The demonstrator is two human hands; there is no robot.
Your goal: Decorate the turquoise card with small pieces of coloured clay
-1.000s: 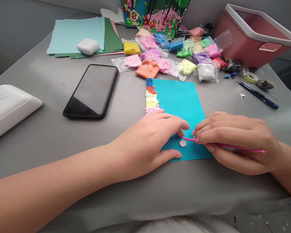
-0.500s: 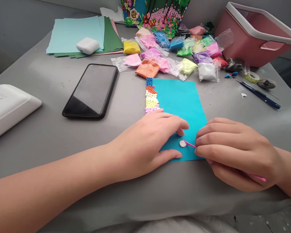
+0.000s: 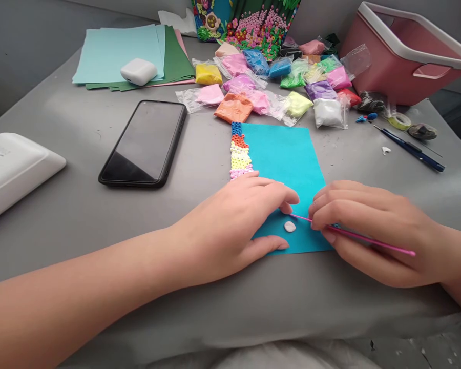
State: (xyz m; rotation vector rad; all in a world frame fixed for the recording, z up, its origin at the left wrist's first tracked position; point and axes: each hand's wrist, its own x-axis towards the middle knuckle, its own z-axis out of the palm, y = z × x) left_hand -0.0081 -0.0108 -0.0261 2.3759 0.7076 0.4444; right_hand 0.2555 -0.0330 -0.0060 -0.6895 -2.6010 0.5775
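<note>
Your right hand [image 3: 372,230] lies low on the grey surface [image 3: 80,215], wrist to the right, knuckles up and fingers curled in tight. They are pinched closed around a thin pink plastic stick [image 3: 369,241], which runs from the heel of the hand leftward and slightly up; its tip pokes out past your fingertips, just above and beside a small flat white clay disc [image 3: 290,226], and I cannot tell whether it touches the disc.

Your left hand [image 3: 238,220] comes in from the lower left, the forearm stretched across the surface. The palm faces down with the fingers loosely spread and gently bent, grasping nothing, pressing flat on the near left part of a turquoise rectangular felt sheet [image 3: 284,159]. Your left thumb rests along the sheet's near edge and the fingertips end just above the disc.

The disc sits on the sheet near its front edge, between your two hands. Along the sheet's left edge runs a narrow strip of small clay beads in blue, orange, cream, yellow and pink [image 3: 238,154], reaching down to your left knuckles.

Beyond the sheet lies a scatter of small clear bags of coloured clay [image 3: 276,82]. A black smartphone [image 3: 146,143] lies face up to the left, and a dark blue tool [image 3: 409,148] lies to the right, near a pink plastic bin with a white rim [image 3: 399,61].
</note>
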